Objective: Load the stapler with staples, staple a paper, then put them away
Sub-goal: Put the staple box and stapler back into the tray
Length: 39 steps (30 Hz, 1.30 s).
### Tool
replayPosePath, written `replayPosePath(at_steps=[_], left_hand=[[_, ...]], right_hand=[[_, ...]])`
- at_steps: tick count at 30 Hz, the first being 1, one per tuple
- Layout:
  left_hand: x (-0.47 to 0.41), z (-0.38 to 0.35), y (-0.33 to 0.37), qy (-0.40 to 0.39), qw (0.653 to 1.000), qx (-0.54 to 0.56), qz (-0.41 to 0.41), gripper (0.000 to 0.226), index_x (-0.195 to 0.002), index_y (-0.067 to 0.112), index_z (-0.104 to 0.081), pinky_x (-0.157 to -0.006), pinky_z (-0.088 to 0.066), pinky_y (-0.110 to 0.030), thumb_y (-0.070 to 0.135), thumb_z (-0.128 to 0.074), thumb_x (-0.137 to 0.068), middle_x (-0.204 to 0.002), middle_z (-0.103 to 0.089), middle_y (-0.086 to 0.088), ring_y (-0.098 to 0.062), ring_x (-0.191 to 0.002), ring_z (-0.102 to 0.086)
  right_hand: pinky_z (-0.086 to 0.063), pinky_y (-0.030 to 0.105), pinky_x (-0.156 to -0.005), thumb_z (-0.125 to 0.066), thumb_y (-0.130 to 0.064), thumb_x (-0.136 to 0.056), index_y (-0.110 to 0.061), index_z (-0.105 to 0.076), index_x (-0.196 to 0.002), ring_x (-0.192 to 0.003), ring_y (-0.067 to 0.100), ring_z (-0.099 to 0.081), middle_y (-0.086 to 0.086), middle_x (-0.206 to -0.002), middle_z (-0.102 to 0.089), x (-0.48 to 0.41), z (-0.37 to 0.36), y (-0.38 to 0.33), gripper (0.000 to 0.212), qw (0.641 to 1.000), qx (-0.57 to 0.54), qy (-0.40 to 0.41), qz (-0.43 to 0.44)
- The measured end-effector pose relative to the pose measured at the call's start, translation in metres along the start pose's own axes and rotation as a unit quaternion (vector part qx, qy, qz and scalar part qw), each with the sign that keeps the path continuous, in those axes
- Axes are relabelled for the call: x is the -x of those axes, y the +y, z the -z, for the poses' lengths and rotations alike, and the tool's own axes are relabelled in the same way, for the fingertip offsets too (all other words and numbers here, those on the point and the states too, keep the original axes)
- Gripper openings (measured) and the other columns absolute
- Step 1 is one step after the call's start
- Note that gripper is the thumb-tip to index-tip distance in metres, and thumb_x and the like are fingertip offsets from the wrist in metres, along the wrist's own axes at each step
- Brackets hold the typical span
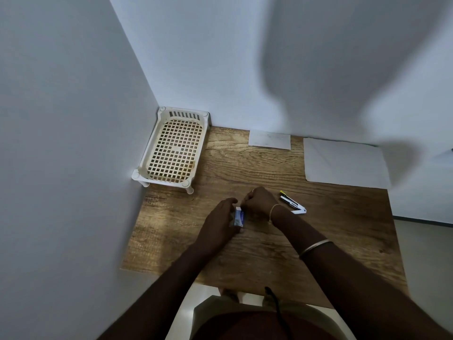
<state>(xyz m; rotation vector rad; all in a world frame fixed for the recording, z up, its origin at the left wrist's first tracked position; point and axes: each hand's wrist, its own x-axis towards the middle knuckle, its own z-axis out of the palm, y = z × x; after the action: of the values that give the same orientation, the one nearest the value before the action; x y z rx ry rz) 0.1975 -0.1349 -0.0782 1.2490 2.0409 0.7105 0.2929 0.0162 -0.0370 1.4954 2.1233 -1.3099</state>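
Note:
A small blue and white staple box is held over the middle of the wooden table. My left hand grips the box from the left. My right hand pinches at the box's top end, where a white inner part shows; what its fingers hold is hidden. The stapler, black and white with a yellow tip, lies swung open on the table just right of my right hand. A large white paper sheet lies flat at the back right, and a smaller white sheet at the back wall.
A cream plastic lattice basket on short legs stands in the back left corner against both walls. White walls close the table on the left and back. The table's front edge is near my body.

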Motion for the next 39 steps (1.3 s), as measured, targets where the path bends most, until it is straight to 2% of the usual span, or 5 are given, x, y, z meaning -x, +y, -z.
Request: replayPosePath(at_steps=[13, 18, 23, 33, 39], left_hand=[[-0.001, -0.005, -0.003, -0.001, 1.0, -0.004, 0.0, 0.081, -0.146, 0.032, -0.041, -0.08, -0.034, -0.004, 0.038, -0.083, -0.076, -0.136, -0.056, 0.009, 0.001, -0.108, -0.052], [0.001, -0.003, -0.001, 0.006, 1.0, -0.001, -0.012, 0.079, -0.146, 0.027, -0.042, -0.086, -0.036, -0.008, 0.037, -0.082, -0.079, -0.136, -0.056, 0.007, -0.004, -0.113, -0.054], [0.002, -0.003, 0.003, 0.012, 1.0, -0.001, -0.014, 0.074, -0.146, 0.021, -0.045, -0.095, -0.04, -0.02, 0.029, -0.081, -0.082, -0.141, -0.056, 0.001, -0.014, -0.122, -0.056], [0.009, 0.005, 0.017, 0.016, 0.999, 0.027, -0.025, 0.051, -0.137, 0.031, -0.049, -0.088, -0.044, -0.014, 0.033, -0.071, -0.091, -0.129, -0.063, 0.01, -0.002, -0.111, -0.06], [0.012, 0.006, 0.023, 0.005, 0.999, 0.007, -0.032, 0.065, -0.15, 0.018, -0.043, -0.096, -0.038, -0.01, 0.029, -0.072, -0.093, -0.142, -0.06, 0.0, -0.014, -0.124, -0.06]], right_hand=[[-0.055, 0.032, -0.073, -0.071, -0.014, -0.081, -0.006, -0.078, -0.081, -0.075, 0.019, -0.067, 0.01, -0.078, -0.074, 0.004, 0.0, 0.001, 0.01, 0.999, 0.029, -0.001, 0.029], [-0.042, 0.025, -0.068, -0.07, -0.017, -0.082, -0.018, -0.06, -0.056, -0.078, 0.016, -0.062, -0.002, -0.064, -0.06, 0.004, -0.001, 0.002, 0.028, 0.997, 0.061, 0.004, 0.044], [-0.05, 0.029, -0.079, -0.073, -0.019, -0.082, -0.011, -0.078, -0.085, -0.094, 0.023, -0.069, 0.01, -0.095, -0.076, 0.006, 0.0, 0.001, 0.01, 0.994, 0.086, -0.006, 0.064], [-0.051, 0.036, -0.088, -0.063, -0.016, -0.089, -0.013, -0.076, -0.102, -0.105, 0.031, -0.066, 0.012, -0.112, -0.073, 0.02, -0.007, 0.011, 0.018, 0.978, 0.151, 0.009, 0.145], [-0.052, 0.038, -0.085, -0.06, -0.026, -0.093, -0.013, -0.071, -0.106, -0.104, 0.031, -0.066, 0.012, -0.111, -0.071, 0.026, -0.015, 0.015, 0.022, 0.982, 0.123, 0.043, 0.134]])
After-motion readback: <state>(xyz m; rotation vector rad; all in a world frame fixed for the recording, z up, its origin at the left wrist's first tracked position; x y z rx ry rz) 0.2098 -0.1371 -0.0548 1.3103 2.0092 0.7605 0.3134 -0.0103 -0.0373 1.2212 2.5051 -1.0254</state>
